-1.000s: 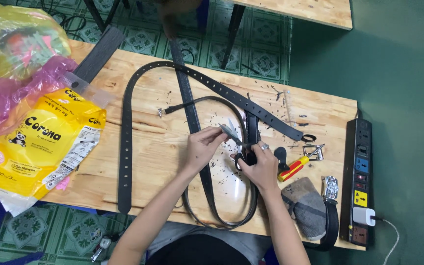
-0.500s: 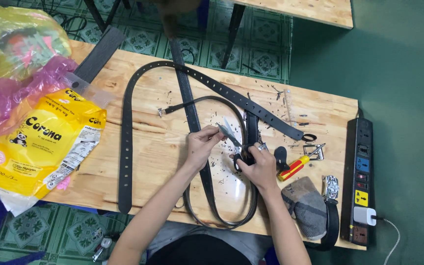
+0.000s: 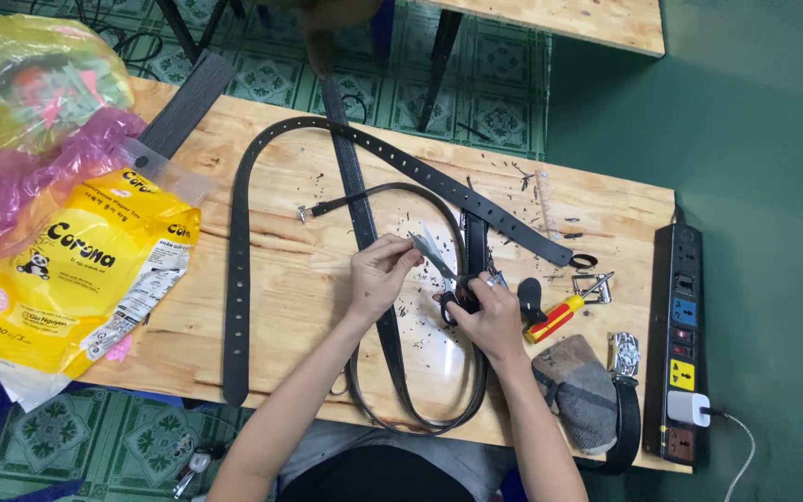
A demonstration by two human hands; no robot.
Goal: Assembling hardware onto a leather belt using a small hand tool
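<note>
My left hand (image 3: 381, 276) pinches a thin black strap end beside the scissor blades (image 3: 436, 257). My right hand (image 3: 483, 318) grips the black handles of those scissors, whose blades point up and left towards my left fingers. Under both hands a narrow black belt (image 3: 392, 190) curls in a loop that runs off the near table edge. A wider black belt with punched holes (image 3: 234, 279) bends in a long arch across the wooden table (image 3: 299, 265). Small black scraps lie scattered around the hands.
A yellow printed bag (image 3: 76, 270) and pink and yellow plastic bags (image 3: 30, 102) fill the left side. Right of my hands lie a red and yellow screwdriver (image 3: 550, 322), a metal buckle (image 3: 590, 286), a grey cloth (image 3: 576, 386) and a black power strip (image 3: 680, 344).
My left fingers have shifted slightly up towards the scissor blades. My right hand stays on the scissors in nearly the same spot.
</note>
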